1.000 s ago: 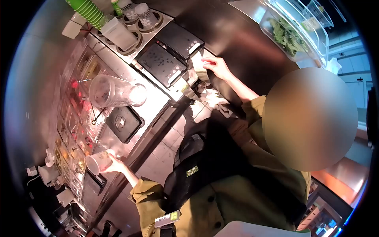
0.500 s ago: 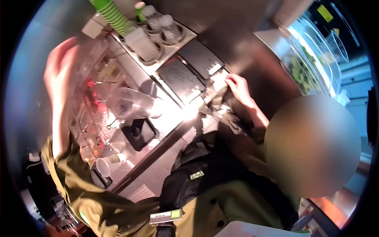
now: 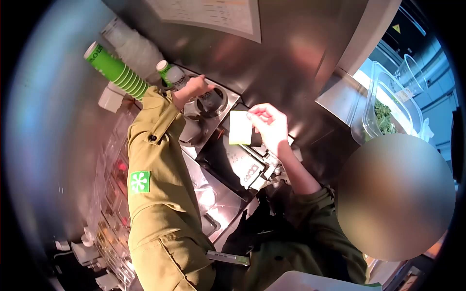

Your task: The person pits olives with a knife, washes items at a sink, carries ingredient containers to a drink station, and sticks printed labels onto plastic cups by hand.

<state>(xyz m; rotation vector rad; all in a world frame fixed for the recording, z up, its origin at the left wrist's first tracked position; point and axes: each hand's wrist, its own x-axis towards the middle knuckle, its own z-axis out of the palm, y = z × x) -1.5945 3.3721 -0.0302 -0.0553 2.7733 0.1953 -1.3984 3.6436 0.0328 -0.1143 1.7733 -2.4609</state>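
My right hand (image 3: 270, 125) pinches a small white paper card (image 3: 240, 128) with a green lower edge. The card is held up above the dark rectangular lids (image 3: 221, 150) set in the counter. My left hand (image 3: 195, 89) is at the cup holder (image 3: 232, 101), over the stacked clear printed cups (image 3: 211, 104). Its fingers are bent together, and what they grip is hidden. Beside it are more clear cups (image 3: 175, 76) and a green cup (image 3: 163, 66).
A tall stack of green paper cups (image 3: 114, 68) leans at the left. A clear tub with green leaves (image 3: 383, 119) stands at the right. A printed sheet (image 3: 218, 14) hangs on the metal wall. A blurred round shape (image 3: 395, 196) covers the lower right.
My left hand has swung right from the far left to the cup holder. My right hand has risen from the lids and now holds the white card. The view has shifted.
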